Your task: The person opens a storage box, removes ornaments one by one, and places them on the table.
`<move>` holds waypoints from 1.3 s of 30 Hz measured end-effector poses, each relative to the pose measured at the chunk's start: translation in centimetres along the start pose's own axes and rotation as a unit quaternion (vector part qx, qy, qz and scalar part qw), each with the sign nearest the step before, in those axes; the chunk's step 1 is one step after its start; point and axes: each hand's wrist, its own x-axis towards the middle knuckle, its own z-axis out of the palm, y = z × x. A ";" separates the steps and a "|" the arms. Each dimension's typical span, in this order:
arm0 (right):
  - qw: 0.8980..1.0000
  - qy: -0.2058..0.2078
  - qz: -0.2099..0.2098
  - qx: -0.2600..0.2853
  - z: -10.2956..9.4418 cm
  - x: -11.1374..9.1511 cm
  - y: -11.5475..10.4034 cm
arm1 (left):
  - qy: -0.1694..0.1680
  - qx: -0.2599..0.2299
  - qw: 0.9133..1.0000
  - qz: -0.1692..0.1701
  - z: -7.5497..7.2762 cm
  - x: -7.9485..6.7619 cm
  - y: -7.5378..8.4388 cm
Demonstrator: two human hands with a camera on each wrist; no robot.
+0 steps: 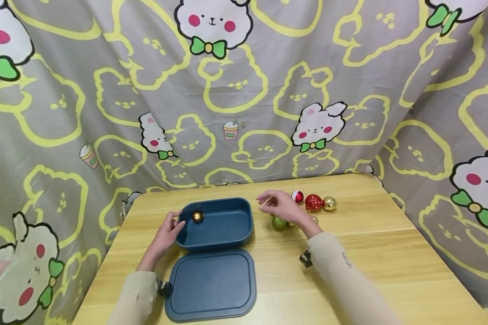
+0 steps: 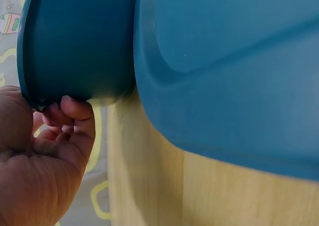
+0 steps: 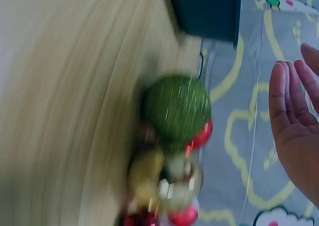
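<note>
A dark blue rectangular box [image 1: 221, 225] stands uncovered on the table, with one gold bauble [image 1: 197, 216] in its left part. My left hand [image 1: 167, 232] grips the box's left end wall; in the left wrist view the fingers [image 2: 79, 109] curl at the rim. Between the box and a group of Christmas baubles, my right hand [image 1: 282, 206] hovers with fingers extended and nothing in them. Beneath it lies a green glittery bauble [image 1: 279, 223], blurred in the right wrist view. Red [image 1: 313, 203], gold [image 1: 330, 203] and red-and-white [image 1: 297, 197] baubles sit just beyond, some partly hidden by the hand.
In front of the box, a flat blue lid [image 1: 211, 285] lies on the wooden table [image 1: 374, 271]. A grey patterned curtain [image 1: 244, 99] hangs along the table's back and both sides.
</note>
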 end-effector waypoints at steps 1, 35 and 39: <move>1.000 -0.003 -0.004 0.004 0.7 0.5 -0.2 | -0.001 0.000 1.000 0.000 0.0 0.0 0.0; 0.996 -0.064 0.062 0.012 18.0 10.3 -2.7 | -0.012 0.011 1.000 0.018 0.3 -0.1 -0.2; 0.995 -0.074 0.060 -0.014 18.2 10.5 -2.7 | -0.011 0.015 1.000 0.020 0.4 0.1 0.0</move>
